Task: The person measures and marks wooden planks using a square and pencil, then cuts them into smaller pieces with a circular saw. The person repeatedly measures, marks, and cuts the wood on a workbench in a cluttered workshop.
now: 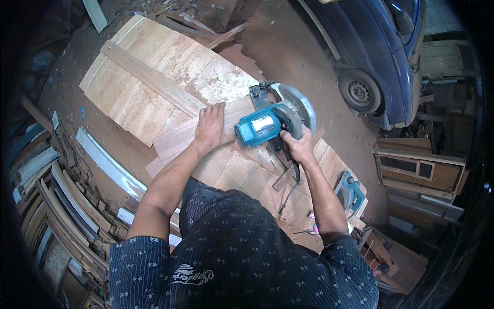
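My right hand (299, 147) is closed round the rear handle of a teal circular saw (260, 127). The saw's grey guard is on its far right side, and its base sits at the end of a reddish-brown wooden board (180, 135). To the left of the saw, my left hand (210, 123) grips this board across its width, fingers bent at the far edge and thumb on the near side. Beneath lies a large pale wooden panel (126, 105) strewn with sawdust. The blade and its contact with the board are hidden.
A long wooden strip (149, 74) lies across the panel. A second teal power tool (351, 194) rests at the right, and a dark cord (289, 191) trails from the saw. Lumber (77, 201) is stacked at left; a blue car (375, 56) stands at far right, above wooden frames (419, 167).
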Demonstrator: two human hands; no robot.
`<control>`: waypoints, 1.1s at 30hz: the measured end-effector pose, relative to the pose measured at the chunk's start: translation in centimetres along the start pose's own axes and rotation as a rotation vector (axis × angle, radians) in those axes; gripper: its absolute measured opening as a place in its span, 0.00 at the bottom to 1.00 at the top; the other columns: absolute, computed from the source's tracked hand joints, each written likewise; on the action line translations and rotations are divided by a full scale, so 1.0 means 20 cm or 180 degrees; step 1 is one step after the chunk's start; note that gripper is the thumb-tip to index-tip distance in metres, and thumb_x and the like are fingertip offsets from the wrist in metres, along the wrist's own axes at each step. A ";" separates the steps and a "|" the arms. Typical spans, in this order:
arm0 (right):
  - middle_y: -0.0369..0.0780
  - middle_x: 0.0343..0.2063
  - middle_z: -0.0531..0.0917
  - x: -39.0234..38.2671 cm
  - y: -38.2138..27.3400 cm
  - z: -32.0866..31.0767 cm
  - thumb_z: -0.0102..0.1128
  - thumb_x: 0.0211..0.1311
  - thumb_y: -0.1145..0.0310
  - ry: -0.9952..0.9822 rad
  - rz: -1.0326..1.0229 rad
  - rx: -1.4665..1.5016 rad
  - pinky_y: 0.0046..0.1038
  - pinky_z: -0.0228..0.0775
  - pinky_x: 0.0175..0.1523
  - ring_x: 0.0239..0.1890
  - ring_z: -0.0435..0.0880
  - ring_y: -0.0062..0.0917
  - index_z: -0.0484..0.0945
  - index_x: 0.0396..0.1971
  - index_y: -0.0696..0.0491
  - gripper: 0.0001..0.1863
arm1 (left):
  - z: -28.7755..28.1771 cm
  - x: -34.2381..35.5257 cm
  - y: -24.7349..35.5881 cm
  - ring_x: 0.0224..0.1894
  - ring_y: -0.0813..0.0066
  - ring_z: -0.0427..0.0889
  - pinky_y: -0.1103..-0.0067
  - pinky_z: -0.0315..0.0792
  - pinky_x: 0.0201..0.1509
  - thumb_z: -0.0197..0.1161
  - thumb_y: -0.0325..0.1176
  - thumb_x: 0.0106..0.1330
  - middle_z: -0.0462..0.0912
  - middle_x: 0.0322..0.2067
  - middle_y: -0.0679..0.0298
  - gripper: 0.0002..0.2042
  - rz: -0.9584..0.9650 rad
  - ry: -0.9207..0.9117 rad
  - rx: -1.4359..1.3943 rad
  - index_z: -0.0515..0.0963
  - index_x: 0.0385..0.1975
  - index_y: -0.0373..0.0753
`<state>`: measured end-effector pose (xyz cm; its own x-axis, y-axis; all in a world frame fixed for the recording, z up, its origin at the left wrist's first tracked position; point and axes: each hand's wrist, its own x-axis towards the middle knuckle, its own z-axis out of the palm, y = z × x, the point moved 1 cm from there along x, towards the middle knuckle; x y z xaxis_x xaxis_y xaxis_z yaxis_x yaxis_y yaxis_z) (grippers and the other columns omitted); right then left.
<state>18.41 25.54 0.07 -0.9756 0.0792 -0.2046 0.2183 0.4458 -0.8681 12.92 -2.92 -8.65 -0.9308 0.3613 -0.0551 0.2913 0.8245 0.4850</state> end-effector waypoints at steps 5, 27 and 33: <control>0.37 0.40 0.86 0.04 -0.03 0.02 0.69 0.60 0.70 -0.0005 0.0082 0.0172 0.29 0.75 0.52 0.42 0.82 0.22 0.83 0.48 0.60 0.17 | -0.01 0.00 0.00 0.65 0.52 0.69 0.62 0.59 0.73 0.73 0.50 0.48 0.72 0.62 0.47 0.49 -0.0017 -0.0021 0.0067 0.64 0.69 0.26; 0.37 0.42 0.86 0.04 -0.07 0.05 0.68 0.61 0.71 0.0028 -0.0063 0.0145 0.28 0.74 0.55 0.46 0.82 0.22 0.82 0.51 0.60 0.18 | 0.02 0.02 -0.04 0.64 0.52 0.69 0.61 0.60 0.72 0.78 0.48 0.43 0.73 0.60 0.48 0.52 0.0199 0.0148 -0.0099 0.63 0.69 0.26; 0.36 0.39 0.86 0.10 -0.09 0.07 0.69 0.61 0.70 0.0025 0.0077 0.0181 0.27 0.75 0.50 0.41 0.81 0.20 0.82 0.48 0.60 0.17 | 0.02 0.03 -0.04 0.63 0.53 0.70 0.61 0.60 0.72 0.76 0.48 0.45 0.73 0.59 0.48 0.51 0.0256 0.0123 -0.0040 0.63 0.68 0.25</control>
<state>15.99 23.55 0.62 -0.9702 0.0964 -0.2225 0.2424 0.3923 -0.8873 12.28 -3.29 -9.49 -0.9124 0.4088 0.0181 0.3629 0.7880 0.4974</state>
